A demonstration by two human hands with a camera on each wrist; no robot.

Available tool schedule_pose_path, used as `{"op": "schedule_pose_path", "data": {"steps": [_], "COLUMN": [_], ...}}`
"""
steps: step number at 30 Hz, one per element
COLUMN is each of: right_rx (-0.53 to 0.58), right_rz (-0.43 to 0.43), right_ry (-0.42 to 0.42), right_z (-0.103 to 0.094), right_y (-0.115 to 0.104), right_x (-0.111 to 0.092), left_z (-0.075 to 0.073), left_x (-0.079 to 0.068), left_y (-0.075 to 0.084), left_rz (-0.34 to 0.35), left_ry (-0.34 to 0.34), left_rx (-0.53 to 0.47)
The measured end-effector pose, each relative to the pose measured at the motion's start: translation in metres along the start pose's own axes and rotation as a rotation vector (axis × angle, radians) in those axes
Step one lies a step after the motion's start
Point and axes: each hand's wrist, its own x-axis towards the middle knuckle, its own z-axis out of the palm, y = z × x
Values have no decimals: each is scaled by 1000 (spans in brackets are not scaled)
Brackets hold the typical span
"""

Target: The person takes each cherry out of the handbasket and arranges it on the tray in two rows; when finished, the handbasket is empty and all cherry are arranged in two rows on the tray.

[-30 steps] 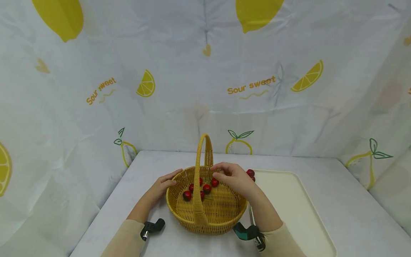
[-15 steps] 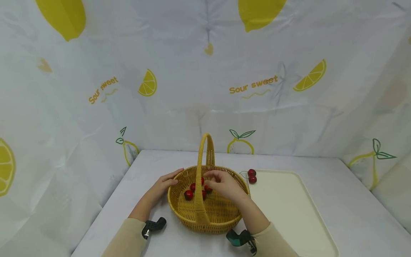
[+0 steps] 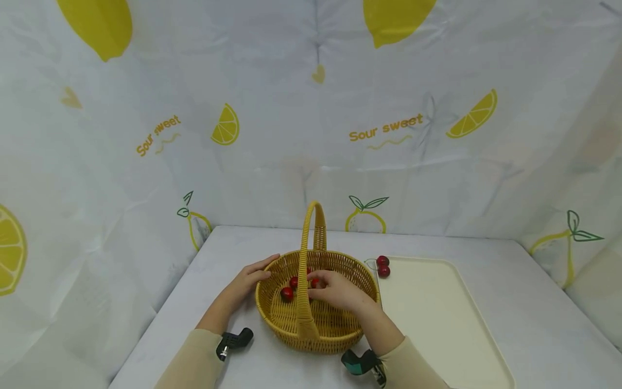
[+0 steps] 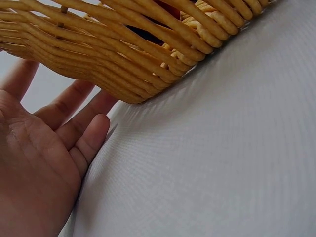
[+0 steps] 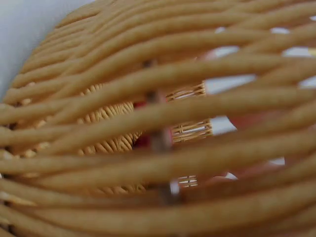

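Observation:
A yellow wicker basket (image 3: 340, 344) with a tall arched handle (image 3: 303, 302) stands on the white table, several red cherries (image 3: 287, 294) lying inside it. My left hand (image 3: 243, 283) rests against its left rim. In the left wrist view, extended fingers (image 4: 69, 101) of that hand touch the woven side. Reaching over the right rim, my right hand (image 3: 342, 294) is down among the cherries, thumb and forefinger apart around one cherry (image 3: 315, 282). The handle partly covers those fingertips. The right wrist view is mostly filled by blurred basket weave (image 5: 148, 123), red showing through the gaps.
Right of the basket lies a cream rectangular tray (image 3: 437, 313). Two dark red cherries (image 3: 383, 270) with a green stem lie at its back left corner. A white lemon-print cloth (image 3: 272, 178) hangs behind the table.
My right hand has moved left and lower into the basket, toward the handle, uncovering the pair of cherries by the tray. The left hand has stayed at the rim.

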Motion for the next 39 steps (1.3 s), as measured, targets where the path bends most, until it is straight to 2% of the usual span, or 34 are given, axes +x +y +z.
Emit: {"op": "schedule_pose_path", "data": {"steps": [12, 26, 39], "right_rx": [-74, -121, -212], "right_rz": [32, -7, 2], "right_ry": [-133, -164, -160], "right_z": [-2, 0, 7], "right_y": [7, 7, 8], "right_x": [1, -2, -2], "left_z": [1, 1, 1], "left_x": [0, -1, -1], "left_y": [0, 2, 2], "left_rz": [-4, 5, -6], "left_ry": [-3, -2, 6], "left_rx": [-1, 18, 27]}}
